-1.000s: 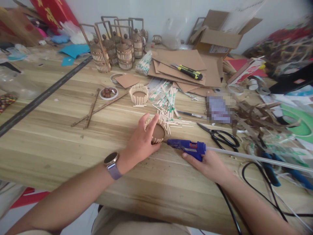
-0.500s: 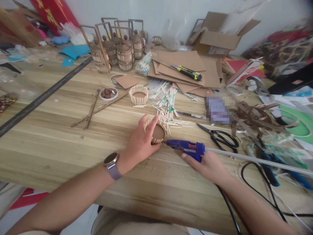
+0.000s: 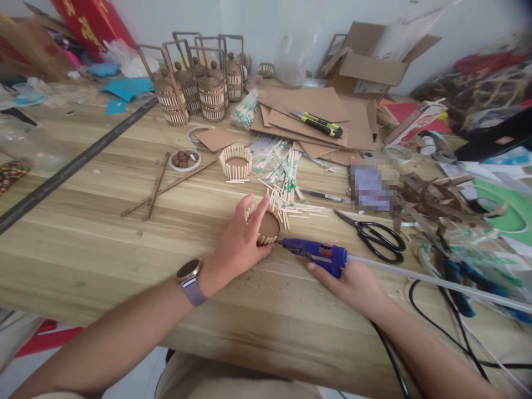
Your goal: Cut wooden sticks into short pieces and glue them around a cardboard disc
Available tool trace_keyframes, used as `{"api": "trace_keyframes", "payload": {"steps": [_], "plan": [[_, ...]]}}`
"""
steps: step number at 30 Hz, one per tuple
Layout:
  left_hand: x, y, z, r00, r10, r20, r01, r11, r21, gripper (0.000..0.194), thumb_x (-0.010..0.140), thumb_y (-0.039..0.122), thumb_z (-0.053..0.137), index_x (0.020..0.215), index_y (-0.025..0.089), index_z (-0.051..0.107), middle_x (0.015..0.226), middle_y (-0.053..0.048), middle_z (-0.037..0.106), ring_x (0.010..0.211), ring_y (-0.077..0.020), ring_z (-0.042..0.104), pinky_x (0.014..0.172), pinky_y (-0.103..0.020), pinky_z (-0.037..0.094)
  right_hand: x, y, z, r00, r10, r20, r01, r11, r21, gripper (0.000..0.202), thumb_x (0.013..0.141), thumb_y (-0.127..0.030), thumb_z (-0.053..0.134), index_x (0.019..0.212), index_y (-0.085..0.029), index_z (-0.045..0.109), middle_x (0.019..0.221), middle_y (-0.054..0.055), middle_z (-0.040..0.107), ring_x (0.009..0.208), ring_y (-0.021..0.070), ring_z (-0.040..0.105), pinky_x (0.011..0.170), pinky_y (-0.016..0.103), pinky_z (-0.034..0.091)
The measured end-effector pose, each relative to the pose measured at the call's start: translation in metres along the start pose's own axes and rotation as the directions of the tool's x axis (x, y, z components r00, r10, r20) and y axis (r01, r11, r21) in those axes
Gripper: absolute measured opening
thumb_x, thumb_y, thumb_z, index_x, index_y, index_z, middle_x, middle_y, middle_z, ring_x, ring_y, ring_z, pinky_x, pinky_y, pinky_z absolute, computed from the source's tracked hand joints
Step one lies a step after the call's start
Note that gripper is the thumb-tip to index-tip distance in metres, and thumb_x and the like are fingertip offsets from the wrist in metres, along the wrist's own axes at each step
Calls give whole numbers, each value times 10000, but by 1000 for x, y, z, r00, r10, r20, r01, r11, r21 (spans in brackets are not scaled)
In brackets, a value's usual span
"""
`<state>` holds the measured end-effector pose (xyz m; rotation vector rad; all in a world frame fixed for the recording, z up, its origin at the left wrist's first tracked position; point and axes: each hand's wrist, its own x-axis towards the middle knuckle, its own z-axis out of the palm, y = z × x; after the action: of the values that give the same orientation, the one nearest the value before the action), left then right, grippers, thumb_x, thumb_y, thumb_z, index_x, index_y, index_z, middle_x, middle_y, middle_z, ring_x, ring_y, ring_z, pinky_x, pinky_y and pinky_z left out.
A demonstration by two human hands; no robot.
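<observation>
My left hand [image 3: 243, 238], with a watch on its wrist, grips the left side of a small round basket [image 3: 271, 224]. The basket has a brown disc base with short wooden sticks standing around its rim; my fingers hide its left part. In my right hand [image 3: 353, 285] is a blue hot glue gun [image 3: 313, 253], its nozzle at the near right edge of the basket. A long clear glue stick [image 3: 415, 274] runs out of the gun's back. Loose wooden sticks [image 3: 286, 205] lie just beyond the basket. A second stick-ringed basket [image 3: 236, 162] stands farther back.
Black scissors [image 3: 380, 238] lie right of the glue gun, above a black cable [image 3: 415, 299]. Behind are cardboard sheets [image 3: 303, 105] with a utility knife [image 3: 320, 124], a bowl of brown beads [image 3: 185, 159] and several finished lidded baskets [image 3: 211, 97]. Brown strips [image 3: 440, 199] clutter the right.
The glue gun and my right hand have shifted very slightly, with the nozzle staying by the basket's near edge. My left hand and the basket look unmoved.
</observation>
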<state>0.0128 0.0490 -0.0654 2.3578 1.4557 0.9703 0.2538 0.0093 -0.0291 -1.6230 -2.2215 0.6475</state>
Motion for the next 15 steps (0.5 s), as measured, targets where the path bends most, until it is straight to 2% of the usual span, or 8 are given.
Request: {"api": "trace_keyframes", "payload": {"steps": [3,5,7,9,10,12,13,15], "plan": [[1,1,-1,1000,5,0,-5,1000,1,1036,712,184,793,1515,252,142,1468,-202,277,1347,-400,422,1018,-546,481,-1,-1,3,1000,-7,-6,7,1000,-6,333,886,-433,476,950,-230,732,920,72,784,834,269,740,699,333,578],[1,1,-1,1000,12,1,-12,1000,2,1048,712,184,797,1515,253,127,1466,-204,274,1362,-403,401,1036,-556,463,-1,-2,5,999,5,-49,-5,1000,8,329,874,-445,492,923,-225,732,916,79,781,848,279,736,724,346,579],[1,0,-1,1000,17,4,-17,1000,7,1067,704,193,809,1515,248,117,1464,-212,267,1368,-412,385,1045,-567,450,0,-2,4,994,41,-105,-37,998,43,333,864,-458,509,946,-223,730,937,86,776,887,290,727,756,361,575],[1,0,-1,1000,22,4,-22,1000,8,1087,699,205,821,1515,246,104,1462,-217,262,1371,-418,374,1045,-574,447,0,-2,-2,990,95,-108,-81,989,126,363,862,-500,522,982,-220,719,935,87,767,877,290,716,739,368,569],[1,0,-1,1000,25,2,-25,1000,6,1097,696,207,824,1516,248,96,1462,-218,260,1375,-419,367,1046,-576,445,0,-1,-7,990,126,-62,-112,976,188,391,858,-541,529,979,-218,712,898,84,759,828,279,708,697,360,562],[1,-1,-1,1000,30,-1,-30,1000,0,1117,691,201,830,1519,254,82,1462,-215,258,1386,-419,347,1050,-576,440,-1,3,-19,978,184,103,-208,923,325,467,826,-639,556,904,-200,693,764,67,716,682,227,661,591,315,524],[1,-1,-1,1000,31,-2,-31,1000,-4,1126,687,198,832,1520,258,78,1464,-213,257,1392,-419,337,1052,-576,438,-3,5,-25,956,204,211,-272,886,377,508,798,-683,575,853,-188,678,693,51,676,616,194,623,546,289,495],[1,-2,-1,1000,29,1,-29,1000,-9,1140,682,196,839,1523,261,74,1470,-211,251,1399,-419,324,1051,-572,440,-5,8,-35,882,219,418,-401,816,417,574,738,-742,612,769,-170,644,616,23,603,544,146,560,500,253,447]]}}
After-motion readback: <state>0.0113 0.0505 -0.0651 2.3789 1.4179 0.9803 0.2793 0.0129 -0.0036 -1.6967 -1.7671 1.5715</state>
